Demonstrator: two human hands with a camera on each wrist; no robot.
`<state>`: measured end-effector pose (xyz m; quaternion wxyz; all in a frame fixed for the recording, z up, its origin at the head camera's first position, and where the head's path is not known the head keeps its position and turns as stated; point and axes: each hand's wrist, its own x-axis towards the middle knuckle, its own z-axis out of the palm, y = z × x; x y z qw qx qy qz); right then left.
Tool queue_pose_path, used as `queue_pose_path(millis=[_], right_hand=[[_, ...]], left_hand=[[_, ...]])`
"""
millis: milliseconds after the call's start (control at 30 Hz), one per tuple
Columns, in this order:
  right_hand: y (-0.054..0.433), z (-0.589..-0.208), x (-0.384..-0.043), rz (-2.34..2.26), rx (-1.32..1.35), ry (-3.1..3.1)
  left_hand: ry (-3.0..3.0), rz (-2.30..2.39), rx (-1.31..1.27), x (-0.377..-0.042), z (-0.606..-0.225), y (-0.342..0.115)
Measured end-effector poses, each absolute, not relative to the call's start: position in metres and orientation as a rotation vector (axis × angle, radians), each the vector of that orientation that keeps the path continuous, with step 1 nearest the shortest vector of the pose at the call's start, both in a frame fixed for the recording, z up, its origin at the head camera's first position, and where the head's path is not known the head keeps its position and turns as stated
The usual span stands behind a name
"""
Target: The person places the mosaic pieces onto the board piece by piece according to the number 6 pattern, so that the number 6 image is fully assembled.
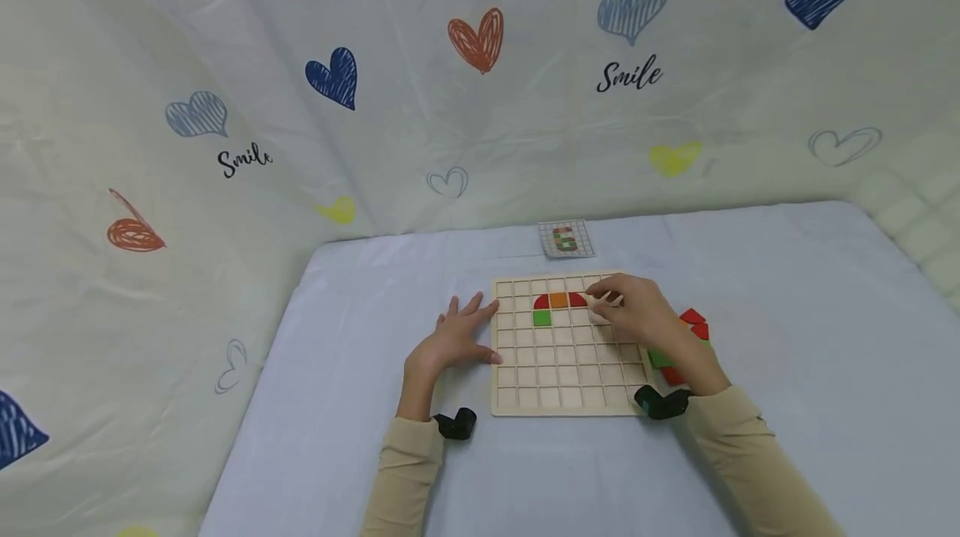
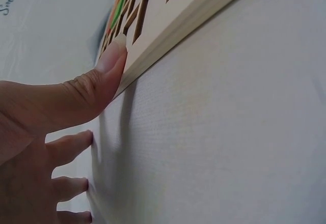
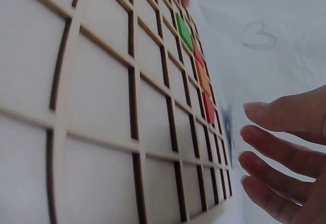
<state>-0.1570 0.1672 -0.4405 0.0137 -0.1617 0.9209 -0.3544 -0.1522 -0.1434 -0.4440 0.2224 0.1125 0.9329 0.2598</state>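
Note:
A wooden grid board (image 1: 558,374) lies on the table. In its upper rows sit a red rounded piece (image 1: 541,302), an orange square (image 1: 558,300) and a second red rounded piece (image 1: 577,299), with a green square (image 1: 542,318) below the first red one. My left hand (image 1: 452,341) spreads its fingers at the board's left side; its thumb (image 2: 109,61) touches the edge. Above the upper right part of the board hovers my right hand (image 1: 637,312), close to the second red piece. Its loosely bent fingers (image 3: 275,147) stand apart from the thumb with nothing between them.
Right of the board lies a pile of red, green and orange pieces (image 1: 699,330), partly hidden by the right forearm. A small pattern card (image 1: 566,238) rests behind the board on the white tablecloth (image 1: 375,287). A heart-printed curtain (image 1: 405,128) hangs behind.

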Motion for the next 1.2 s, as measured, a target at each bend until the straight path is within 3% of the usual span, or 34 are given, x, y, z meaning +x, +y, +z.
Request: queue_pose_path(millis=[700,1200], right_hand=[[0.229,-0.444,-0.138,-1.008,-0.280,2.897],[0.255,-0.452,-0.131,-0.863,-0.368,2.925]], left_hand=[[2.582,0.710,0.305,-0.152,-0.445,-0.140],[2.583,0.714,0.313,-0.151,-0.446,-0.142]])
